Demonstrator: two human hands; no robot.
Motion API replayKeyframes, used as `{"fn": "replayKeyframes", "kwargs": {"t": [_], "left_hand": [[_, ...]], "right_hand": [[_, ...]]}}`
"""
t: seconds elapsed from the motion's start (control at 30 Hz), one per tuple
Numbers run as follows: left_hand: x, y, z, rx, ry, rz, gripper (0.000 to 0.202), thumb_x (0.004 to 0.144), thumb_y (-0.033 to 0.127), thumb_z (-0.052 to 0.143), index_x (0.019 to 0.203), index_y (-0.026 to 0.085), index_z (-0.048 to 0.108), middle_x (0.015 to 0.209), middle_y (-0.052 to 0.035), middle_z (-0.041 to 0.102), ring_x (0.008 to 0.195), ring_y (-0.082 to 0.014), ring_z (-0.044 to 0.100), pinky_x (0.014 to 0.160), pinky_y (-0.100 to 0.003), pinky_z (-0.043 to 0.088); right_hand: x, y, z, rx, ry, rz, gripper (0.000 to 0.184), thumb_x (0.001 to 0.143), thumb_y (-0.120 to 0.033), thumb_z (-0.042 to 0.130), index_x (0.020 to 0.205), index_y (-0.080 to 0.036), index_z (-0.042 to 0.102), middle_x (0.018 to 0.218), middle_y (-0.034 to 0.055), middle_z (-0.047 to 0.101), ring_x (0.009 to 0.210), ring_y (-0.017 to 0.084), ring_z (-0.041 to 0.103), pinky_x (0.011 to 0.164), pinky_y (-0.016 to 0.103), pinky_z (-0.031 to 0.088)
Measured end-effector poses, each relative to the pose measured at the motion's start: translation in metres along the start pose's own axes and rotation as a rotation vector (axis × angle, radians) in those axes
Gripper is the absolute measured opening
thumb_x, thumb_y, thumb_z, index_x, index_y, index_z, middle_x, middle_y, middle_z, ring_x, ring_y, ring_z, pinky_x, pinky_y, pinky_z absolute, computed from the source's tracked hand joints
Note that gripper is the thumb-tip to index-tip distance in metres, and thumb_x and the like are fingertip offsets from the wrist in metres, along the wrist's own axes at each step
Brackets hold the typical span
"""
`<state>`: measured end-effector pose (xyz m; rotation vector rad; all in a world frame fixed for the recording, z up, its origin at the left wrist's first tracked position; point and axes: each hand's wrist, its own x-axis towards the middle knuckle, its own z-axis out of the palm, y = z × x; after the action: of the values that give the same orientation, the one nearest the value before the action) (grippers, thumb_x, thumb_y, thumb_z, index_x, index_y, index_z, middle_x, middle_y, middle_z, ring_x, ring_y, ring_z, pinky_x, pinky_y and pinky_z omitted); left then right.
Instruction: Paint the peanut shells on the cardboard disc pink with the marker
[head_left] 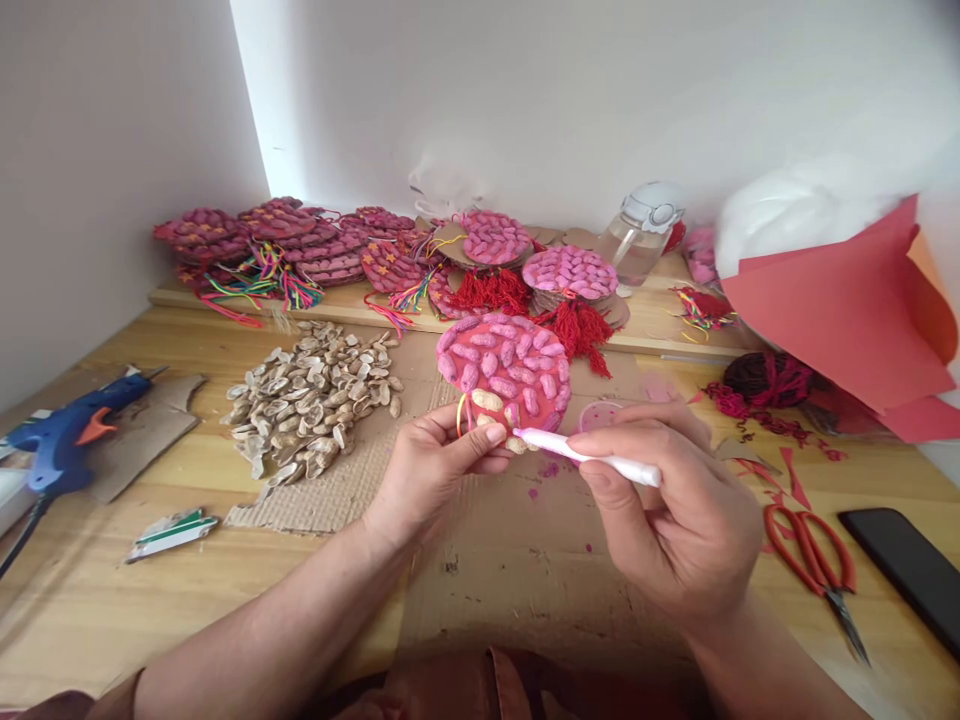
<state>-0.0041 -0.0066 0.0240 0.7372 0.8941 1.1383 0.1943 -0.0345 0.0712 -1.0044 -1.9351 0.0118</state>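
Note:
A round red disc (501,384) covered with peanut shells is tilted up in front of me, gripped at its lower left edge by my left hand (442,455). Most of its shells are coloured pink, while a few near my thumb are bare tan. My right hand (667,500) holds a white marker (592,455) like a pen, its pink tip touching a shell at the disc's lower edge. Beside my left thumb hangs a loop of yellow and pink cord (463,415). Partly behind my right fingers is a small pink-stained round lid or dish (598,416).
Loose peanut shells (307,405) are heaped on cardboard at left, near a blue glue gun (60,440). Finished shell discs (277,220) and a water bottle (641,230) line the back. At right lie orange-handled scissors (814,550), a phone (904,570), yarn (769,380) and red paper (840,300).

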Motion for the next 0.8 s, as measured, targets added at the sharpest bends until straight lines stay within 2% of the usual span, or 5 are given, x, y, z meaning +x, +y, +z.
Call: {"fn": "replayKeyframes", "kwargs": {"t": [0.1,0.27,0.43,0.57,0.8], "left_hand": [[0.0001,0.0002,-0.0002,0.003,0.000,-0.004,0.024,0.074,0.031,0.087,0.088,0.015,0.078,0.081,-0.0027,0.076,0.068,-0.0086,0.069,0.064,-0.016,0.059],[0.0007,-0.0003,-0.0012,-0.013,-0.016,-0.012,0.021,0.074,0.030,0.087,0.087,0.016,0.078,0.081,-0.0020,0.076,0.069,-0.0086,0.069,0.063,-0.015,0.058],[0.0006,-0.0005,-0.0011,-0.012,-0.013,-0.015,0.022,0.075,0.031,0.087,0.088,0.015,0.078,0.081,-0.0031,0.077,0.068,-0.0090,0.069,0.063,-0.016,0.058],[0.0008,-0.0007,-0.0013,-0.024,-0.011,-0.016,0.022,0.075,0.030,0.087,0.088,0.016,0.078,0.081,-0.0019,0.076,0.068,-0.0087,0.069,0.062,-0.015,0.058],[0.0012,-0.0004,-0.0021,-0.017,-0.024,-0.008,0.021,0.075,0.031,0.086,0.086,0.015,0.078,0.080,-0.0023,0.077,0.068,-0.0086,0.069,0.062,-0.015,0.057]], "right_hand": [[0.0004,0.0006,-0.0004,-0.002,0.029,0.006,0.019,0.085,-0.011,0.069,0.102,-0.020,0.069,0.086,0.0027,0.070,0.091,0.019,0.061,0.080,0.041,0.048],[0.0018,0.0010,-0.0009,0.011,-0.036,-0.012,0.019,0.085,-0.011,0.067,0.102,-0.020,0.068,0.084,0.0018,0.070,0.090,0.020,0.061,0.079,0.041,0.047],[0.0030,0.0012,-0.0018,0.012,0.004,0.000,0.017,0.087,-0.010,0.065,0.101,-0.020,0.068,0.088,0.0032,0.070,0.091,0.020,0.060,0.082,0.042,0.047],[0.0031,0.0015,-0.0015,0.021,-0.055,-0.017,0.017,0.086,-0.011,0.065,0.101,-0.021,0.067,0.085,0.0016,0.070,0.093,0.021,0.060,0.082,0.042,0.047],[0.0032,0.0019,-0.0015,0.025,-0.066,0.000,0.014,0.089,-0.012,0.063,0.099,-0.021,0.066,0.084,0.0012,0.070,0.092,0.021,0.060,0.081,0.042,0.046]]}}
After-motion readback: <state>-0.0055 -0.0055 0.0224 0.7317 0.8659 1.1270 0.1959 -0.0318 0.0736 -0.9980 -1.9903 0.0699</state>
